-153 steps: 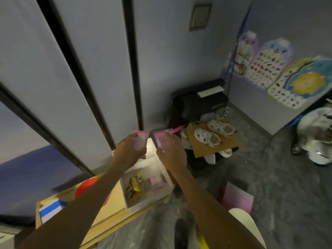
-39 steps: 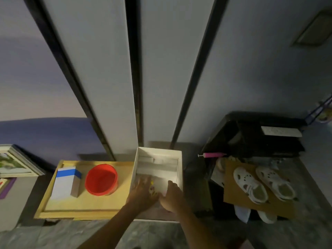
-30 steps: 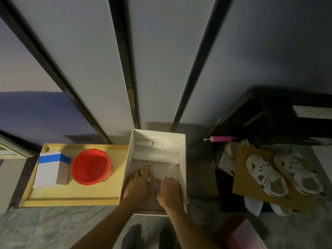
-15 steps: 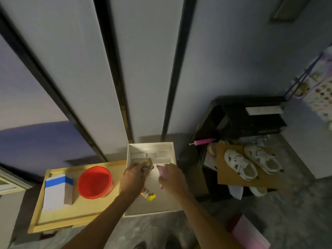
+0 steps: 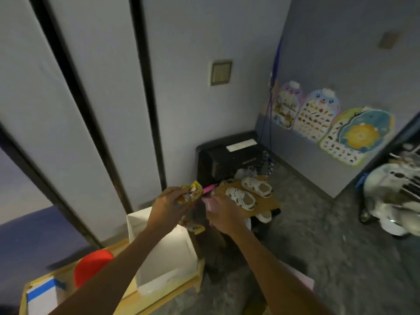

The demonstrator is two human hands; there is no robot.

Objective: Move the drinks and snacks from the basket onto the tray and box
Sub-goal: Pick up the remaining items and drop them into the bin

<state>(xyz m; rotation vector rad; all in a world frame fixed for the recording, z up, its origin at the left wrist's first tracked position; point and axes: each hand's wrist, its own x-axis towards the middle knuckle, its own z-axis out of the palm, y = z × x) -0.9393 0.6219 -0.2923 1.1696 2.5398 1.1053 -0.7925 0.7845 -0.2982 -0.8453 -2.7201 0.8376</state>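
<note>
Above the white box point(image 5: 159, 264), the left hand point(image 5: 167, 206) grips a yellow snack packet point(image 5: 192, 194), its long axis slanting up toward the wall; more yellow wrapper point(image 5: 196, 227) dangles below. Beside it the right hand point(image 5: 221, 212) pinches something pale, too blurred to identify. Wooden tray point(image 5: 159, 296) lies underneath.

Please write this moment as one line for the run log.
left hand: holds yellow snack packet | right hand: grip unclear | white box: below hands | red bowl: on wooden tray
</note>
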